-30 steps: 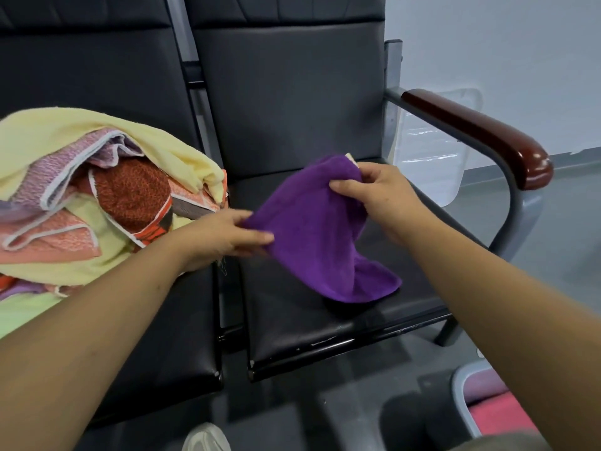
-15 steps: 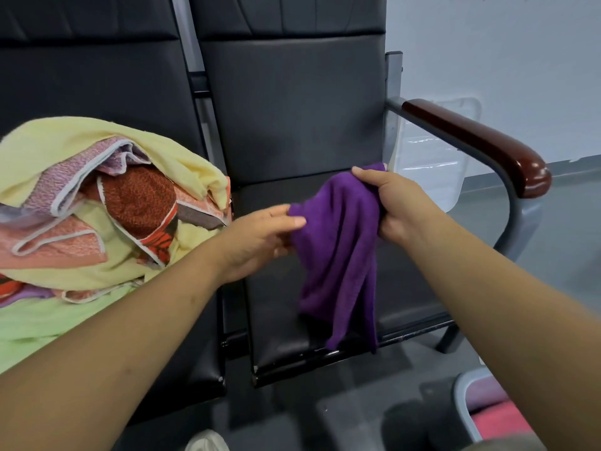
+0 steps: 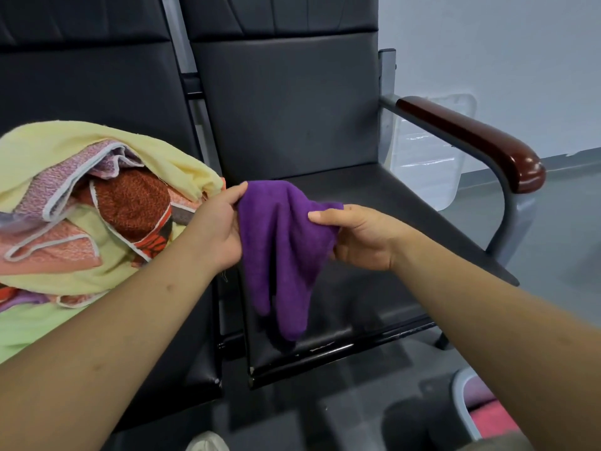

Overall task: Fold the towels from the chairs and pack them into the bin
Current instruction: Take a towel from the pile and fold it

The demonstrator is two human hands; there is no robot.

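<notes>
**Figure: towel raised for folding.** You are holding the purple towel (image 3: 279, 249) up between both hands, over the seat of the right-hand chair (image 3: 406, 229). Your left hand (image 3: 221, 229) is gripping its upper left edge, with the thumb over the top and the fingers behind the cloth. Your right hand (image 3: 361, 236) is pinching the upper right edge between the thumb and curled fingers. The cloth is sagging in loose vertical folds. Its lowest point is hanging near the front of the seat, and whether it is touching the seat cannot be told.

Judging by this drape, the towel is light, soft and fully limp. It looks plush rather than slippery, and it is not fragile. It will not be holding any shape unaided, so you should be taking it by the two corners of one edge, stretched apart, so that it hangs flat. Both grips appear to be sitting on bunched cloth rather than on true corners.

The pile of towels (image 3: 81, 206) is waiting on the left-hand chair (image 3: 97, 86). The bin (image 3: 461, 398) is showing only its rim at the lower right.
</notes>
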